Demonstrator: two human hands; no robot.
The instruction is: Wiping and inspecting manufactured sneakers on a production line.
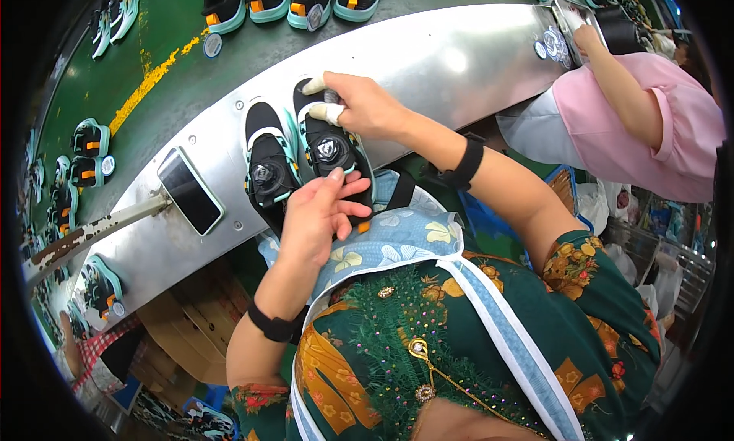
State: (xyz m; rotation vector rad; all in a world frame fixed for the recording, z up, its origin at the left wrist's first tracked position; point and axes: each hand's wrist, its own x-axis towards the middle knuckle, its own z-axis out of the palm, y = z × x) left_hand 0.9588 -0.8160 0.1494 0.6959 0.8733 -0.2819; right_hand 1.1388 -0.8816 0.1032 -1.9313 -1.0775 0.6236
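Head cam: two black-and-teal shoes side by side on metal ledge [428, 66], long axes running away from the person. Right hand [365, 105], taped fingers pinched on toe end of right shoe [327, 147]. Left hand [317, 215] lies flat on its heel end, fingers loosely spread, gripping nothing. Left shoe [267, 162] untouched, just beside. Phone [189, 190] lies further left.

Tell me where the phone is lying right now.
In the head view the phone lies flat on the metal shelf, to the person's left of the two black shoes, apart from the left hand.
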